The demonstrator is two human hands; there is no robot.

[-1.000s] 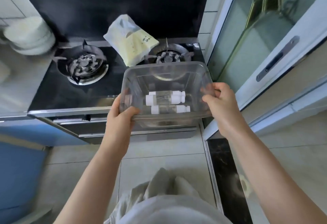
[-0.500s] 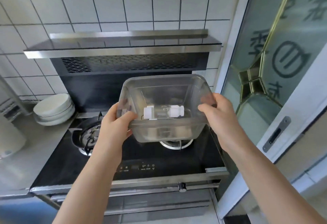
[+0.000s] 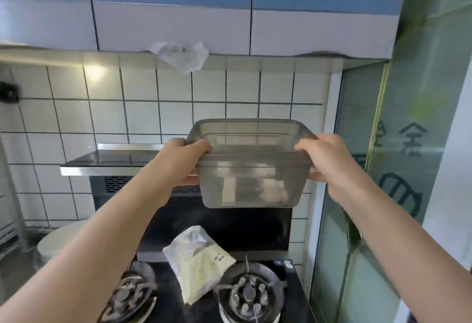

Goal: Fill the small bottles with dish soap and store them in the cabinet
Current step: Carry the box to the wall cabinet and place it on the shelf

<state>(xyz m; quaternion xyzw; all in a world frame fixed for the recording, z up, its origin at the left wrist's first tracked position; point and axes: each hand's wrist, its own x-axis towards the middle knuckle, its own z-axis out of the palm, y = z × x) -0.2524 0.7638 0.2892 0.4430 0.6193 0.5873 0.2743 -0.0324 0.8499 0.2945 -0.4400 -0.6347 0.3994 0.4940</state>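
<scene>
Clear plastic, rounded-cornered, the rectangular container (image 3: 251,169) is gripped at its rim by left hand (image 3: 182,159) and right hand (image 3: 329,159). Blurred white-capped small bottles (image 3: 255,191) lie inside, between the hands. Glossy blue-and-white cabinet doors (image 3: 173,16) hang above.

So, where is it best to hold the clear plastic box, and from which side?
Grip the clear plastic box at its two short ends under the flared rim, one hand on each side, as the left hand and right hand do. The rim gives the fingers a ledge, and the box stays level, with the blurred white-capped things inside.
</scene>
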